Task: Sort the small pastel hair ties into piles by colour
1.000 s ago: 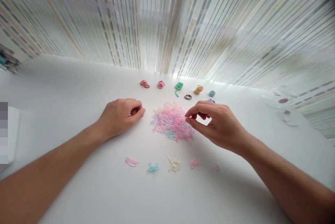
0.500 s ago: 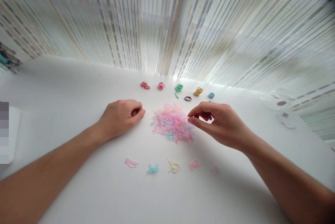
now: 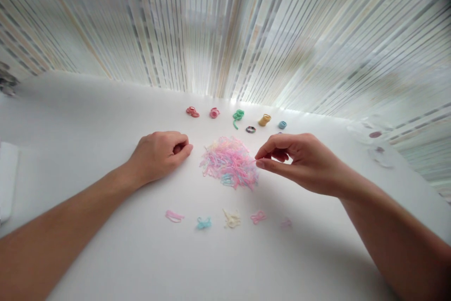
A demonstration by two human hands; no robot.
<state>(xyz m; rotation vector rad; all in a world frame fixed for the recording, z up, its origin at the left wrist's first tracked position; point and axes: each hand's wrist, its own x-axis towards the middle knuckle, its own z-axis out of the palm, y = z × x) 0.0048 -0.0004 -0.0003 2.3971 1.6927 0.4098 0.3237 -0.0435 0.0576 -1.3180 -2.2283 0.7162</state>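
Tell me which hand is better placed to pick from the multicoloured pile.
Probably the right hand: its thumb and forefinger nearly meet beside the multicoloured pile, whereas the left hand is curled, apart from it.

From afar I see a person's left forearm [image 3: 77, 219] and right forearm [image 3: 384, 230], both bare as far as my view reaches, each slender at the wrist [image 3: 127, 175] and broader farther up. The left grip [image 3: 157, 155] and the right grip [image 3: 306, 165] are bare human hands, with slim, tapering fingers [image 3: 273, 142] and smoothly rounded knuckles [image 3: 307, 139].
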